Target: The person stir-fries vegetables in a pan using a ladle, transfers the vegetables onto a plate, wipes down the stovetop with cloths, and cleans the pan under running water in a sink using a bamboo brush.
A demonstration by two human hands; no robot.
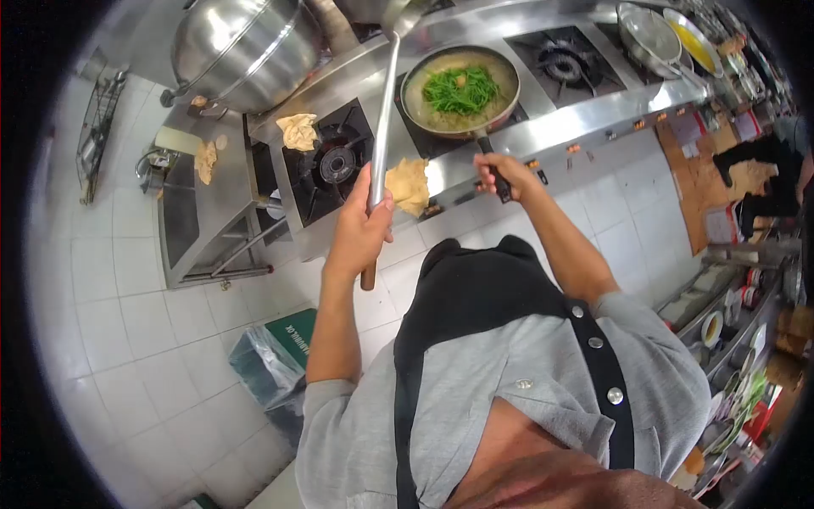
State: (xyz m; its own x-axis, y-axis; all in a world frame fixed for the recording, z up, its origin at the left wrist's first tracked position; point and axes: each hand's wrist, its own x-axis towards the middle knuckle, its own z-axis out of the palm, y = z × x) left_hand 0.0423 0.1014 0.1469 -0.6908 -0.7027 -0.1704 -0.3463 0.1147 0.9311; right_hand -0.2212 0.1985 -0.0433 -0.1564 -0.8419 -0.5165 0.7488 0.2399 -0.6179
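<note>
My left hand [360, 225] is closed around the handle of a long metal ladle [387, 110]. The ladle slants upward, its bowl at the top edge of the view and its wooden end below my fist. On the stove, a frying pan [414, 109] holds chopped green vegetables [460, 90] with a small pale lump on top. My right hand [513, 178] grips the pan's dark handle, which points towards me. A crumpled tan cloth [409, 186] hangs over the stove's front edge, close to my left hand.
A large steel pot [246, 51] stands at the upper left. Gas burners [337, 163] flank the pan, with another cloth [298, 131] by the left one. A lined bin [270, 365] is on the tiled floor. Another person's legs [759, 178] show at far right.
</note>
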